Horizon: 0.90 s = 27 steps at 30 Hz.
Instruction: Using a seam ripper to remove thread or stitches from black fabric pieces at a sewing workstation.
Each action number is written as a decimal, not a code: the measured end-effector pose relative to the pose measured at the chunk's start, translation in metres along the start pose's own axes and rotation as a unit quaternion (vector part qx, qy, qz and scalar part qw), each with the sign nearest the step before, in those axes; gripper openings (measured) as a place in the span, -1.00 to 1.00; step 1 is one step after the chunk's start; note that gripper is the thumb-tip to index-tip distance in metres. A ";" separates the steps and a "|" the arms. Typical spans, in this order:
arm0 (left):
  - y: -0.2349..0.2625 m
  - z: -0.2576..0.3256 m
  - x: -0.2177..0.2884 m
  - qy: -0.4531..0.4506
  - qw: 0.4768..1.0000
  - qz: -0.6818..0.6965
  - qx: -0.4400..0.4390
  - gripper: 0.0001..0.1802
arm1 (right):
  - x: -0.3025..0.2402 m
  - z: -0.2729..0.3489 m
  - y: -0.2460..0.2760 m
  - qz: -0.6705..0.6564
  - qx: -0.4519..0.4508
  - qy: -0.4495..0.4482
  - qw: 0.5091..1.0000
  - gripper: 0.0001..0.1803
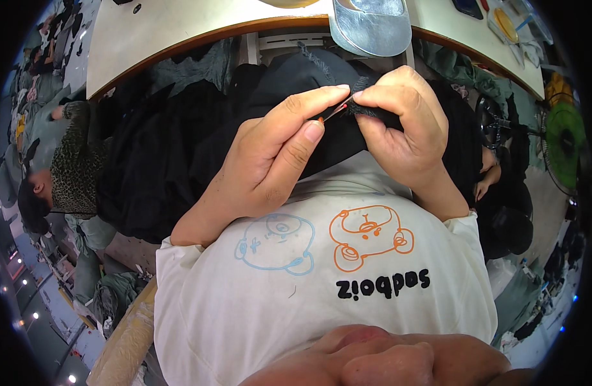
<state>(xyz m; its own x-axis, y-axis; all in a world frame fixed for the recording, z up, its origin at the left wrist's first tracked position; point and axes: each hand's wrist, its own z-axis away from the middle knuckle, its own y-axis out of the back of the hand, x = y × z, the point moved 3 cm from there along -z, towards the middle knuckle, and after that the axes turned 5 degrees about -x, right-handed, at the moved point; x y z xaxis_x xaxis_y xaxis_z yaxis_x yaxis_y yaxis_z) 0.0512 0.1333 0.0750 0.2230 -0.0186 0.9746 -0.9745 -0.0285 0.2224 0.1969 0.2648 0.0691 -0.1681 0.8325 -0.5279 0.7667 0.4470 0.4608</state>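
Your left hand (270,161) pinches a small red-handled tool (328,114), its tip pointing right at the black fabric (180,154) edge clenched by your right hand (405,122).

The small tool (332,113) is mostly hidden between the fingertips; the silver bowl (370,26) runs off the far edge.

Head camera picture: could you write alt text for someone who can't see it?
Two bare hands work black cloth held against a white printed shirt: the left hand pinches a small red-tipped tool, the right hand grips a frayed cloth edge. A pale table lies beyond.
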 end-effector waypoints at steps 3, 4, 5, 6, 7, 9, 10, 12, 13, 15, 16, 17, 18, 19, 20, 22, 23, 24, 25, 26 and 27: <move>0.001 0.000 0.002 0.004 1.000 -0.029 0.001 -0.54 | 0.003 0.008 -0.002 0.010 0.024 0.018 0.999 -0.59; 0.001 0.000 0.002 -0.006 0.999 -0.043 0.004 -0.54 | 0.003 0.009 -0.003 0.009 0.030 0.021 0.999 -0.60; 0.001 0.000 0.002 -0.017 0.998 -0.057 0.007 -0.54 | 0.003 0.010 -0.003 0.009 0.036 0.023 0.999 -0.61; 0.000 0.001 0.002 -0.010 0.998 -0.057 0.004 -0.53 | 0.003 0.012 -0.004 0.008 0.042 0.026 0.999 -0.62; 0.001 0.001 0.002 -0.004 0.998 -0.058 0.001 -0.53 | 0.003 0.012 -0.005 0.008 0.044 0.028 0.999 -0.63; 0.003 0.002 0.003 -0.002 0.998 -0.066 -0.001 -0.53 | 0.004 0.013 -0.007 0.007 0.047 0.031 0.998 -0.66; 0.003 0.002 0.003 -0.007 0.997 -0.075 0.002 -0.52 | 0.004 0.013 -0.008 0.008 0.042 0.033 0.999 -0.66; 0.004 0.004 0.004 -0.004 0.997 -0.079 0.000 -0.52 | 0.005 0.014 -0.010 0.009 0.031 0.038 0.999 -0.67; 0.005 0.004 0.007 0.003 0.997 -0.075 -0.005 -0.52 | 0.005 0.014 -0.011 0.011 0.032 0.039 0.999 -0.67; 0.005 0.004 0.007 0.001 0.997 -0.077 -0.009 -0.51 | 0.005 0.014 -0.012 0.016 0.036 0.041 0.998 -0.67; 0.005 0.003 0.004 -0.007 0.996 -0.084 -0.007 -0.51 | 0.006 0.014 -0.013 0.018 0.037 0.043 0.998 -0.67; 0.005 0.003 0.003 -0.015 0.996 -0.091 -0.004 -0.51 | 0.006 0.015 -0.014 0.020 0.039 0.045 0.998 -0.67; 0.005 0.003 0.003 -0.009 0.996 -0.091 -0.005 -0.51 | 0.007 0.015 -0.014 0.022 0.040 0.047 0.998 -0.66; 0.005 0.002 0.004 -0.003 0.996 -0.092 -0.006 -0.51 | 0.007 0.015 -0.015 0.024 0.039 0.051 0.998 -0.68; 0.005 0.002 0.005 0.003 0.996 -0.093 -0.007 -0.51 | 0.008 0.014 -0.016 0.026 0.037 0.056 0.997 -0.70; 0.004 0.001 0.006 0.017 0.996 -0.086 -0.006 -0.52 | 0.007 0.013 -0.015 0.028 0.031 0.063 0.997 -0.73; 0.004 0.001 0.006 0.023 0.996 -0.082 -0.005 -0.52 | 0.006 0.012 -0.015 0.028 0.027 0.065 0.997 -0.75; 0.004 0.000 0.006 0.024 0.996 -0.081 -0.004 -0.52 | 0.006 0.012 -0.014 0.028 0.023 0.068 0.997 -0.77; 0.004 0.000 0.005 0.027 0.996 -0.080 -0.003 -0.52 | 0.006 0.012 -0.014 0.029 0.021 0.070 0.997 -0.79; 0.003 0.000 0.005 0.029 0.996 -0.079 -0.002 -0.52 | 0.006 0.011 -0.014 0.030 0.019 0.071 0.997 -0.80; 0.002 0.000 0.004 0.022 0.997 -0.080 0.002 -0.52 | 0.005 0.012 -0.014 0.031 0.018 0.073 0.997 -0.81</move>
<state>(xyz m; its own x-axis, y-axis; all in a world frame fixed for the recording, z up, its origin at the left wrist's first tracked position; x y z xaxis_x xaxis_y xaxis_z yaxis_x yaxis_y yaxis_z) 0.0498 0.1333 0.0799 0.3748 0.0307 0.9266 -0.9262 -0.0325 0.3757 0.1923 0.2591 0.0516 -0.2057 0.8985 -0.3878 0.7995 0.3828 0.4629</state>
